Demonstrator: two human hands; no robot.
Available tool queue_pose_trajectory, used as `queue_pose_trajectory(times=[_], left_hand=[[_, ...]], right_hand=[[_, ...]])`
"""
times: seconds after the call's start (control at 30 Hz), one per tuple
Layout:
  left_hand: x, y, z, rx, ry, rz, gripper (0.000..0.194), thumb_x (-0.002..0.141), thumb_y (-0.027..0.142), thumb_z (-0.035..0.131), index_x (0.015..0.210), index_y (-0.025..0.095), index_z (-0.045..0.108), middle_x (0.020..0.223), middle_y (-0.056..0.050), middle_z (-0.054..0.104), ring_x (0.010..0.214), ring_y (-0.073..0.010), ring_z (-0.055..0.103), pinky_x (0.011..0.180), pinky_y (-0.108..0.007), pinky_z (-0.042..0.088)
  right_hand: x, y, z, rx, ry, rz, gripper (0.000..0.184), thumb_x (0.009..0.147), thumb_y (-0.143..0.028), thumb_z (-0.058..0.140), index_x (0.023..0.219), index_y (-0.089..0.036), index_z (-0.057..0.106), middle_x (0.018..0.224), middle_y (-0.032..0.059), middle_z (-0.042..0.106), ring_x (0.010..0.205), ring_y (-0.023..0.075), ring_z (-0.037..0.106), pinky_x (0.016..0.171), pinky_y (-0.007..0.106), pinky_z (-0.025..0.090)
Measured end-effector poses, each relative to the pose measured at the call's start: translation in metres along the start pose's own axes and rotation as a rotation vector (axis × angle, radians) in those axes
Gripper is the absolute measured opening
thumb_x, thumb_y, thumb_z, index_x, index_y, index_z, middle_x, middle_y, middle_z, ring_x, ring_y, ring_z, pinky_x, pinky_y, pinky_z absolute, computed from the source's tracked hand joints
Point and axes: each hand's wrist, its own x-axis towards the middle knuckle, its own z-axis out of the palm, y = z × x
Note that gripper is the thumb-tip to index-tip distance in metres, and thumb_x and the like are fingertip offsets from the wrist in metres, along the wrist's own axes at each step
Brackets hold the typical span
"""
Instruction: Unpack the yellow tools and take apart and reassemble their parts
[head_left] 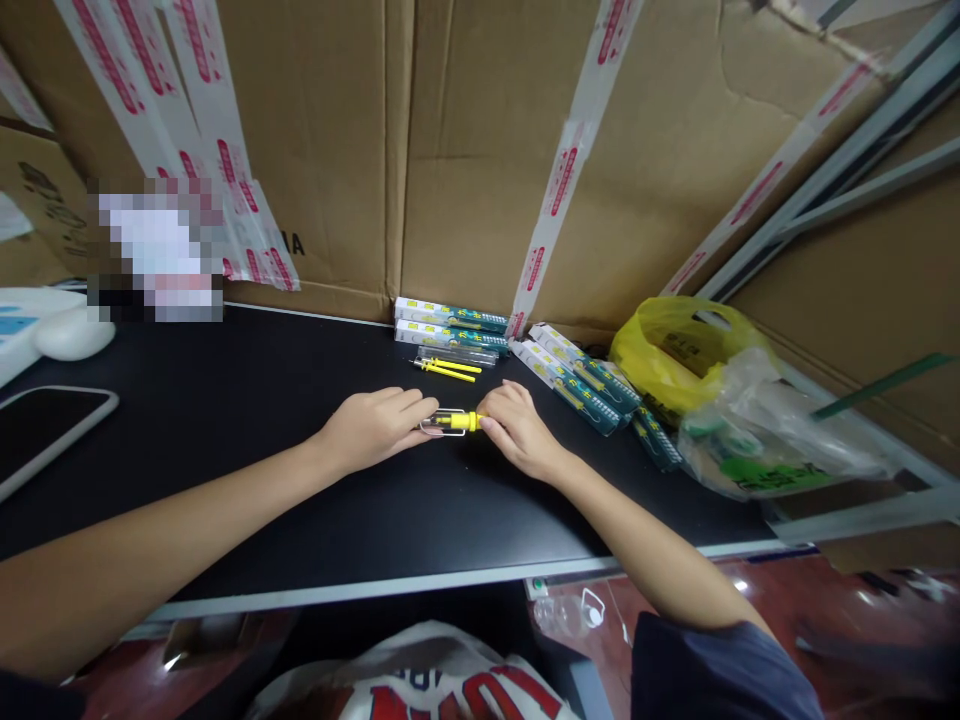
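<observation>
Piece (pixel 463 422), yellow with a wire frame, held crosswise over mid surface (pixel 285 520). Left hand (pixel 381 425) closed on its left end, frame side; right hand (pixel 520 428) pinching the yellow right end. Just far of the hands: yellow sticks (pixel 461 377) lying side by side, clear tube (pixel 472 356) just beyond. Farther: two small boxes (pixel 435 332). Right of those, angled boxes (pixel 574 385); then yellow bag (pixel 637 345) and clear bag (pixel 765 445) at far right. Left side: tablet-like device (pixel 45 435) near, white device (pixel 71 330) farther. Big cardboard (pixel 322 150) along far edge. Bottle (pixel 559 615) on floor, near side.
</observation>
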Motion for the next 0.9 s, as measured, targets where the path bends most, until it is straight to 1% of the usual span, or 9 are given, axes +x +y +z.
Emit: queue_pose_trajectory(times=[0.1,0.2,0.3,0.43,0.6,0.7,0.8,0.9], left_hand=[[0.001,0.000,-0.001,0.020,0.002,-0.011,0.026,0.095,0.043,0.046,0.094,0.019,0.058,0.071,0.002,0.059,0.065,-0.0116,0.056,0.052,-0.026,0.032],[0.001,0.000,0.000,0.030,0.006,-0.018,0.027,0.094,0.044,0.047,0.093,0.019,0.058,0.072,0.002,0.060,0.065,-0.0119,0.057,0.052,-0.026,0.031],[0.001,-0.001,0.002,0.023,0.001,-0.024,0.026,0.094,0.043,0.048,0.095,0.019,0.058,0.072,0.002,0.060,0.065,-0.0123,0.057,0.052,-0.026,0.031],[0.001,-0.002,0.004,0.011,-0.013,-0.034,0.026,0.094,0.043,0.048,0.096,0.019,0.057,0.073,0.002,0.060,0.066,-0.0127,0.057,0.053,-0.026,0.031],[0.000,-0.004,0.004,0.002,-0.024,-0.047,0.027,0.094,0.044,0.048,0.096,0.019,0.058,0.073,0.002,0.061,0.066,-0.0126,0.058,0.053,-0.026,0.031],[0.000,-0.004,0.003,0.009,-0.028,-0.059,0.027,0.094,0.044,0.048,0.093,0.019,0.058,0.071,0.002,0.060,0.065,-0.0125,0.058,0.052,-0.026,0.030],[0.000,-0.004,0.002,0.009,-0.035,-0.059,0.027,0.094,0.045,0.048,0.091,0.019,0.059,0.071,0.002,0.060,0.065,-0.0127,0.058,0.052,-0.026,0.030],[-0.001,-0.002,0.003,0.002,-0.037,-0.057,0.027,0.094,0.044,0.049,0.092,0.020,0.059,0.071,0.002,0.060,0.066,-0.0129,0.058,0.052,-0.026,0.030]], right_hand=[[-0.001,0.000,-0.001,0.004,0.031,-0.005,0.015,0.096,-0.032,0.040,0.093,-0.021,0.050,0.091,0.0047,0.058,0.092,0.0192,0.052,0.107,0.048,0.027],[-0.001,0.002,0.000,0.001,0.064,-0.020,0.011,0.094,-0.032,0.046,0.097,-0.022,0.048,0.094,0.0050,0.058,0.093,0.0194,0.054,0.108,0.050,0.028],[-0.001,0.007,0.003,-0.016,0.104,-0.066,0.009,0.091,-0.028,0.051,0.098,-0.023,0.048,0.094,0.0048,0.059,0.093,0.0201,0.056,0.105,0.052,0.031],[-0.001,0.011,0.004,-0.023,0.150,-0.132,0.009,0.088,-0.018,0.051,0.095,-0.023,0.048,0.091,0.0042,0.061,0.091,0.0193,0.057,0.101,0.049,0.038],[-0.001,0.012,0.002,-0.019,0.146,-0.127,0.010,0.087,-0.017,0.052,0.093,-0.023,0.048,0.089,0.0036,0.061,0.089,0.0189,0.056,0.100,0.049,0.039],[-0.001,0.016,0.000,0.029,0.177,-0.058,0.008,0.087,-0.019,0.052,0.092,-0.023,0.047,0.089,0.0040,0.059,0.088,0.0196,0.056,0.097,0.048,0.041],[0.000,0.025,-0.005,0.101,0.242,0.081,0.007,0.087,-0.022,0.053,0.090,-0.022,0.047,0.091,0.0055,0.058,0.088,0.0205,0.057,0.087,0.042,0.047],[0.001,0.033,-0.013,0.114,0.271,0.166,0.007,0.087,-0.022,0.054,0.090,-0.021,0.047,0.088,0.0049,0.057,0.085,0.0202,0.056,0.077,0.036,0.047]])
